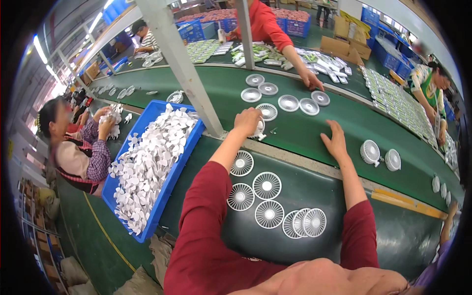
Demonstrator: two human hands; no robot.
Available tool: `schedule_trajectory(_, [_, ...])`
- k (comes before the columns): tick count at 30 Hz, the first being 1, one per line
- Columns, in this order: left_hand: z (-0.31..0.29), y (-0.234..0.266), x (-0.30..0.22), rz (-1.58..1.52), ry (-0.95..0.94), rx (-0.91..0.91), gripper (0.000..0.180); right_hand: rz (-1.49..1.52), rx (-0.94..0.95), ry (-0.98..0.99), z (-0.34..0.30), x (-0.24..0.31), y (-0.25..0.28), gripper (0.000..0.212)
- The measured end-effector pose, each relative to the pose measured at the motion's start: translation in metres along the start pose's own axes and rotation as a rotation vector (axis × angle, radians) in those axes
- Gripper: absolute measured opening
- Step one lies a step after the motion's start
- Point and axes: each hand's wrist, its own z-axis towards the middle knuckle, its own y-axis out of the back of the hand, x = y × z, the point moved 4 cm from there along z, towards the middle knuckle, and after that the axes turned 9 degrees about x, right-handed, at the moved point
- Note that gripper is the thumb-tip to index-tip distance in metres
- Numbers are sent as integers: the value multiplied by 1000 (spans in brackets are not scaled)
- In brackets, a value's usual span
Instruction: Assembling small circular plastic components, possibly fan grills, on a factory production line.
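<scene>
My left hand [247, 121] is closed over a white round fan housing [259, 130] at the near edge of the green conveyor belt [216, 83]; the hand hides part of it. Just beyond it lies a white fan grille [268, 112]. My right hand [335, 140] hovers over the belt with fingers apart, holding nothing. Several round grey-white grilles [288, 103] lie farther along the belt. On the dark bench before me rest several white fan grilles [269, 214], three of them overlapping [314, 222] at the right.
A blue crate [162, 215] full of white fan blades [152, 162] stands left of me, beside a grey post [189, 69]. Across the belt, a person in red reaches toward a grille [320, 98]. Two fan housings [370, 151] lie right. Other people work at both sides.
</scene>
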Motion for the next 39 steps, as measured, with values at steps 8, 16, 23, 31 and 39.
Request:
schedule_trajectory(8, [-50, -13, 49, -542, -5, -474, 18, -174, 3, -71, 111, -39, -40, 69])
schedule_trajectory(16, [-53, -9, 46, -759, 69, -650, 19, -216, 5, 91, 82, 18, -62, 45])
schedule_trajectory(23, [-53, -18, 59, -810, 65, -600, 27, 190, 381, -97, 41, 48, -40, 35])
schedule_trajectory(31, [-57, -19, -7, -1824, 142, -330, 35, 778, 32, 1, -12, 117, 7, 17])
schedule_trajectory(39, [-93, -29, -114, -2271, -73, 2, 42, 240, -166, 427, -39, 192, 24, 35])
